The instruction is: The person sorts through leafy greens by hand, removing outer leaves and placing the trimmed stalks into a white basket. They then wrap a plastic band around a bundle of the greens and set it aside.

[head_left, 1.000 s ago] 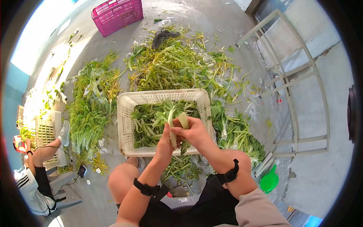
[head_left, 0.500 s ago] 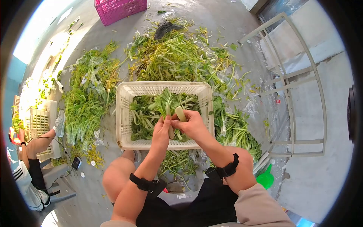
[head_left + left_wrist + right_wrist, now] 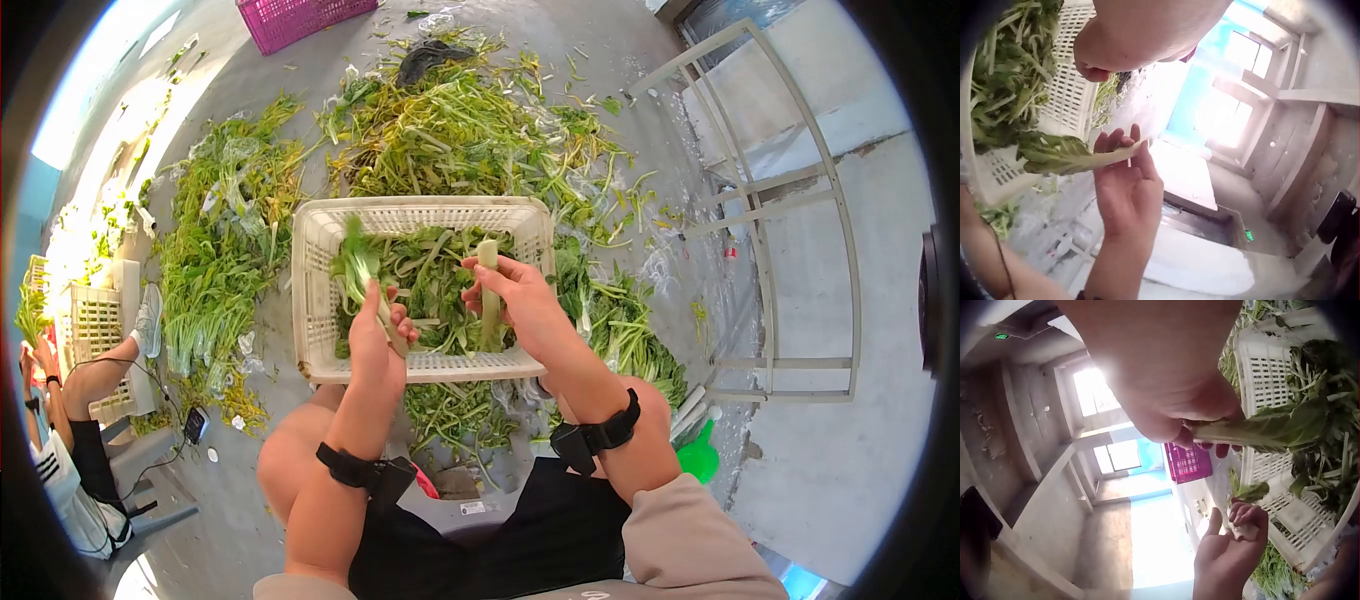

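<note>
My left hand [image 3: 372, 345] grips a small leafy green [image 3: 358, 268] by its pale base, leaves pointing up over the left part of the white crate [image 3: 302, 290]. Beside it, my right hand [image 3: 527, 308] pinches a single thick pale stalk [image 3: 488, 258] over the crate's right part. In the left wrist view, the right hand [image 3: 1127, 194] holds that stalk [image 3: 1066, 159], its leafy end toward the crate. The right wrist view shows the left hand [image 3: 1229, 559] with curled fingers around a pale base. Cut greens [image 3: 430, 265] lie inside the crate.
Piles of greens lie behind the crate [image 3: 440, 140], at its left [image 3: 220, 260] and right [image 3: 625, 330]. A magenta crate [image 3: 300, 20] stands at the back, a metal frame [image 3: 850, 280] at right, and a green scoop [image 3: 700, 455] near the right knee. Another person's arm [image 3: 55, 375] is far left.
The hands, earlier close together, have moved apart. The leafy green has gone left with the left hand, while the stalk stays in the right hand, now more upright.
</note>
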{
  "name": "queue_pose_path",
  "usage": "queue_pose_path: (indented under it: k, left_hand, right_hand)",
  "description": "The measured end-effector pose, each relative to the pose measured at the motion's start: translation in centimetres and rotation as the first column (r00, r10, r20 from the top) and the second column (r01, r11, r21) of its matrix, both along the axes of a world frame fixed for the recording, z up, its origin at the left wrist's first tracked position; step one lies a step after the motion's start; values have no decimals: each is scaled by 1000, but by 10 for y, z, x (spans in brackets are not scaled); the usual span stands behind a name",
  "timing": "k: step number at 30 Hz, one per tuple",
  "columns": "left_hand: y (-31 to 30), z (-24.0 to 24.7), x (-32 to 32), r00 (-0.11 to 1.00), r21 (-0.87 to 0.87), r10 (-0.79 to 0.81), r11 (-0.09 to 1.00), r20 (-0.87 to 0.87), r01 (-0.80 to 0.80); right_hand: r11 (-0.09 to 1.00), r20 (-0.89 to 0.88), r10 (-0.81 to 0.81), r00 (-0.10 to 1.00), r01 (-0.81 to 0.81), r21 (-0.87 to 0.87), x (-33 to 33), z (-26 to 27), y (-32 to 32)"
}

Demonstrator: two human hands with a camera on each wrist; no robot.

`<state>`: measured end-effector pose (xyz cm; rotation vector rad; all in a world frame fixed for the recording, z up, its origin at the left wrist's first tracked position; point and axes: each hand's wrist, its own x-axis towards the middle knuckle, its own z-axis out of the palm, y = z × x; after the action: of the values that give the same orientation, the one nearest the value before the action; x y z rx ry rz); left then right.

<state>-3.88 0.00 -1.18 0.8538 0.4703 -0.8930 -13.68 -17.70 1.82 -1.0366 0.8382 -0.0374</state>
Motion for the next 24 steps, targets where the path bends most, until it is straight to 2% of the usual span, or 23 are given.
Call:
queue_pose_path:
  k: [2,6,8,14,18,20,21,23,24]
  left_hand:
    - [-3,-7,-8,998,49,-49,998,26,48]
    - [-11,-10,-16,979,141,-165,979,117,148]
    - [-11,-12,-18,965,146,-200,974,173,176]
    - [-15,-12,-20,955,208,-235,958,180,197]
    - [-18,-10,-23,935,267,-289,936,205,231]
    - [-21,-7,-24,842,274,-381,917,381,291]
    - [-23,-2,-24,843,274,-383,916,379,293]
    - [-25,9,-26,704,309,-479,877,524,367]
    - [-26,8,-27,755,231,-433,902,493,366]
  right_hand:
    - [968,46,138,989,-125,-218,-3,-5,-4]
    - [967,137,111,984,-75,-244,-5,-11,-4]
    - [922,98,160,982,-113,-369,-6,-13,-5]
    - [929,51,52,997,-29,-368,-7,-2,-11]
    - [910,8,96,995,-84,-405,-8,-4,-14]
    - [939,62,103,993,-76,-336,-8,-7,-12]
    - [939,61,102,993,-76,-334,-8,-9,-12]
    - [979,108,88,990,-66,-194,-8,-12,-13]
    - [979,106,88,990,-66,-194,-8,-11,-12]
